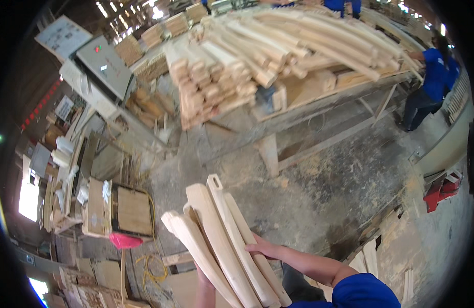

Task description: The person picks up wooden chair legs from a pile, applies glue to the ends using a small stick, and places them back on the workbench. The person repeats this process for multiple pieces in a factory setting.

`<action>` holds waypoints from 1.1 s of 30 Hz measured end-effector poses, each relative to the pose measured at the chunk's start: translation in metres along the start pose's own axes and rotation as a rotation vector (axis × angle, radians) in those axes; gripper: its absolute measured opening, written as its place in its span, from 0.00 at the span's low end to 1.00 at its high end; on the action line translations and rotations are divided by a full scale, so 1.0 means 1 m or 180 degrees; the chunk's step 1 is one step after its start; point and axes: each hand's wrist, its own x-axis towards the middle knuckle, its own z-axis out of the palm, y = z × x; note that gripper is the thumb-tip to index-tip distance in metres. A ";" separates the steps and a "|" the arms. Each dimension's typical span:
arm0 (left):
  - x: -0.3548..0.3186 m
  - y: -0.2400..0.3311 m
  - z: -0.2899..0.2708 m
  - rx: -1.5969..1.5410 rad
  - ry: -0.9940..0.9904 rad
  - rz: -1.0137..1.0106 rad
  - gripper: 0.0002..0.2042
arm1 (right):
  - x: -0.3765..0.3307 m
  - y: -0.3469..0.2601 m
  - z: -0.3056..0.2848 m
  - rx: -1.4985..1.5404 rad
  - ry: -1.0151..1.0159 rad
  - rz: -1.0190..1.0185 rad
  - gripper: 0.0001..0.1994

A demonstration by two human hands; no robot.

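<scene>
Several pale, smoothly shaped wooden pieces [219, 231] lie bundled against the front of my body, their far ends pointing up and away. One of them has a slot cut in its end. My right hand [262, 247] wraps around the bundle's right side, thumb over the outer piece. Under the left side, my left hand [205, 277] supports the bundle; its fingers are mostly hidden behind the wood.
Ahead, a long workbench [324, 100] bears a large pile of similar wooden pieces [257, 46]. A grey control cabinet [104, 66] stands left. A co-worker in blue [434, 77] is at the bench's right end. A yellow hose [153, 269] lies on the floor; a red machine part [442, 192] sits right.
</scene>
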 end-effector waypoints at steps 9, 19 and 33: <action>0.031 0.057 0.187 0.0819 -0.1253 -0.0320 0.43 | -0.094 -0.155 -0.023 0.0364 0.0279 -0.1276 0.41; 0.127 0.064 0.335 0.0681 -0.2128 -0.0393 0.38 | -0.104 -0.279 -0.073 0.0097 0.1257 -0.1836 0.40; 0.323 0.116 0.532 -0.0194 -0.2390 -0.0162 0.34 | -0.013 -0.564 -0.184 -0.0616 0.1557 -0.1401 0.35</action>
